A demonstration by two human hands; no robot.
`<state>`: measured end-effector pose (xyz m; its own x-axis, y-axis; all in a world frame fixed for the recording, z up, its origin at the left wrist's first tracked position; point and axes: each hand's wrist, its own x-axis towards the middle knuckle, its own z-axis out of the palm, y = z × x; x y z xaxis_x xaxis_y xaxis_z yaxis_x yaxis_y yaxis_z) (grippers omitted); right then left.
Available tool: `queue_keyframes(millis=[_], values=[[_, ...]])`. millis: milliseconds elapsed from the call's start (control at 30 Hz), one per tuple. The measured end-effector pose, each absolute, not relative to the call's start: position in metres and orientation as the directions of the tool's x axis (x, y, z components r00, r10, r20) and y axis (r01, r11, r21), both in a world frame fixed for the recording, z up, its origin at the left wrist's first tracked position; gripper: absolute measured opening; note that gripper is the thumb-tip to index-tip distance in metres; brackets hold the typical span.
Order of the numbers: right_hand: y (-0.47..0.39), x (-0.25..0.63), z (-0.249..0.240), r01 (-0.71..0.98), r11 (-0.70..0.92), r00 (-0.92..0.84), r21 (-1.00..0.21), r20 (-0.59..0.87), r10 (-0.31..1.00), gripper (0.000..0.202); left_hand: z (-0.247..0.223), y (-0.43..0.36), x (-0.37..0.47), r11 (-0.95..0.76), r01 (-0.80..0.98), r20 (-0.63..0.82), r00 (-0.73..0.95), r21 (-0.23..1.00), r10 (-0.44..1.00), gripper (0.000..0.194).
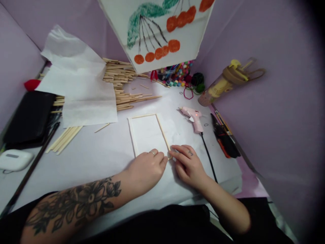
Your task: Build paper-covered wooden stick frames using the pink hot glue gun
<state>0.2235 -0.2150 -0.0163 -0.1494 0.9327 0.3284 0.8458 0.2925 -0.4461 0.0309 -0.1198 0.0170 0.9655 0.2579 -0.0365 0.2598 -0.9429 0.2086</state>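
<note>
A rectangular frame of thin wooden sticks (163, 131) lies flat on the white-covered table (109, 142). My left hand (148, 169), a ring on one finger, is closed at the near side of the frame, and it hides most of the near stick. At the near right corner, the fingertips of my right hand (189, 166) pinch the frame, close to my left fingertips. A pink hot glue gun (193, 118) lies on its side beyond my right hand, its small light glowing orange and its black cord running toward me.
Piled wooden sticks (120, 74) lie at the back, partly under white paper sheets (83, 88). A cherry-painted white panel (154, 34) overhangs the back. On the right are a tumbler (219, 83) and black-and-orange pliers (224, 139); on the left, a black case (29, 115) and white earbud case (16, 160).
</note>
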Motion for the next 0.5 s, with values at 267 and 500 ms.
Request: queue_keyframes(millis=[267,500], values=[[-0.2166,0.224,-0.0172,0.85,0.292,-0.148,-0.438,0.334,0.931,0.045,0.011,-0.1224,0.0325,-0.945,0.255,-0.045,0.967,0.204,0.251,0.027],[-0.2162,0.223,-0.0167,0.862,0.293,-0.151,-0.414,0.343,0.927,0.044,0.0144,-0.1225,0.0324,-0.938,0.277,-0.079,0.961,0.209,0.267,0.025]])
